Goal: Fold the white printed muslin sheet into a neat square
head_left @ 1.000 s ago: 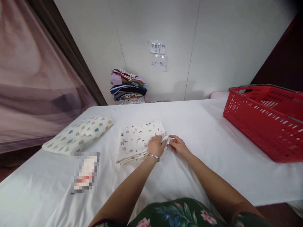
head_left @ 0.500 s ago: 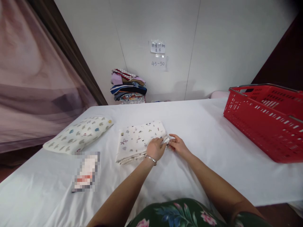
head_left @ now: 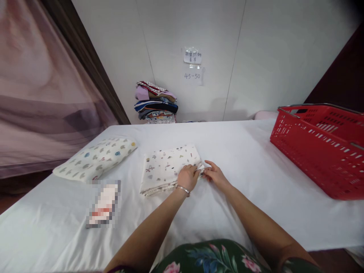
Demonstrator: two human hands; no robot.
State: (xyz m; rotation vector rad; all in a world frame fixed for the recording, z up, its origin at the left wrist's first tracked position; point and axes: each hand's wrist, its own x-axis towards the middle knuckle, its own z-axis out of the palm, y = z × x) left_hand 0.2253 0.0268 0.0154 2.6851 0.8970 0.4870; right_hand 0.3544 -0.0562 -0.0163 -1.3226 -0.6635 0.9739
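A folded white cloth [head_left: 163,165] printed with small motifs lies in the middle of the white-covered table, its layers stacked along the near edge. On its right part rests my left hand [head_left: 188,177], a silver bracelet at the wrist, fingers closed at the bunched right edge. From the other side my right hand [head_left: 215,175] pinches that same gathered edge between thumb and fingers. The fingertips of both hands are partly hidden by the crumpled fabric.
A pillow-like patterned piece [head_left: 95,159] lies at the left, with a pixelated object [head_left: 102,204] nearer me. The red basket [head_left: 318,151] stands at the right. Behind the table's far edge is a pile of folded fabrics [head_left: 156,104], below paper signs [head_left: 192,64] on the wall.
The view has shifted slightly. Both hands stay at the cloth's right edge, with almost no visible movement of the fabric.
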